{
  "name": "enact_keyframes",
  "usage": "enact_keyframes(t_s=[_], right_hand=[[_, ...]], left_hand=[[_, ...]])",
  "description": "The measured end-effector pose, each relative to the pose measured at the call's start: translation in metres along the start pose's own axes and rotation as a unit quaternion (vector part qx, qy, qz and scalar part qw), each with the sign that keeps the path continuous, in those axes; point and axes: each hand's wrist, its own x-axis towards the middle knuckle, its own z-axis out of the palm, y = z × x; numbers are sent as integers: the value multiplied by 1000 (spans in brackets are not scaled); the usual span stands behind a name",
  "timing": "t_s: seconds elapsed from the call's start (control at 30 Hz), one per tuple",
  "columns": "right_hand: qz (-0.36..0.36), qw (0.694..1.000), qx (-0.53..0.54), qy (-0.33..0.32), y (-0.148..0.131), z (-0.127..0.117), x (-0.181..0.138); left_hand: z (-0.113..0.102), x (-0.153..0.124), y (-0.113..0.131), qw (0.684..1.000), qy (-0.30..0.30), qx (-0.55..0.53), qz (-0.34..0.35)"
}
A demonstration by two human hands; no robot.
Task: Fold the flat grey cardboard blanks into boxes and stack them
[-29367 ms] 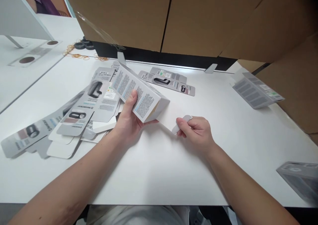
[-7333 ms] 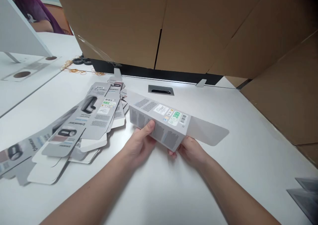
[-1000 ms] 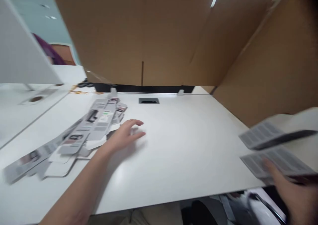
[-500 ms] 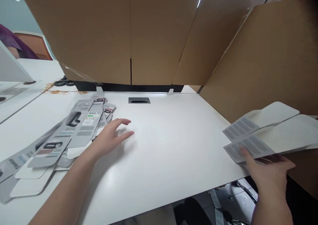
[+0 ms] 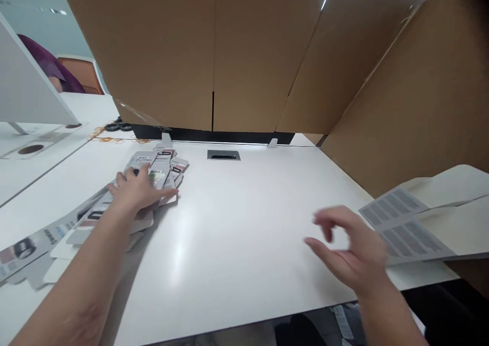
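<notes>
My left hand (image 5: 135, 189) lies with fingers spread on top of a pile of flat grey printed card packages (image 5: 158, 170) at the left of the table. Some cards in the pile show their plain white backs. Over the right part of the table hangs my right hand (image 5: 349, 246), its thumb and fingers apart with nothing between them, a little blurred. Just beyond it, at the right edge, rest grey-and-white printed cards (image 5: 414, 236) with blocks of small text and long pale flaps. The right hand is apart from these cards.
Large cardboard panels (image 5: 252, 55) stand along the back and right of the white table (image 5: 237, 234). A metal cable cover (image 5: 223, 155) is set into the tabletop. Black scissors (image 5: 118, 126) and rubber bands (image 5: 109, 139) lie at the back left. A person in purple (image 5: 57, 68) sits beyond.
My left hand has moved left onto the card pile. My right hand has let go of the cards at the right and moved left and up over the table.
</notes>
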Motion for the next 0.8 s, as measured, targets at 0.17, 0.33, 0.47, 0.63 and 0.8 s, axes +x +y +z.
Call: enact_keyframes(t_s=[0.17, 0.33, 0.47, 0.63, 0.8], right_hand=[[1, 967, 88, -240, -13, 106, 79], [161, 931, 144, -294, 14, 180, 66], [220, 910, 171, -308, 26, 185, 46], [267, 890, 189, -318, 30, 183, 44], [201, 939, 146, -236, 23, 166, 44]], left_hand=[[8, -5, -14, 1000, -4, -1, -15], [4, -6, -36, 997, -2, -19, -73], [3, -11, -44, 996, 46, -49, -50], [4, -25, -27, 997, 57, -55, -8], [5, -33, -14, 997, 22, -69, -8]])
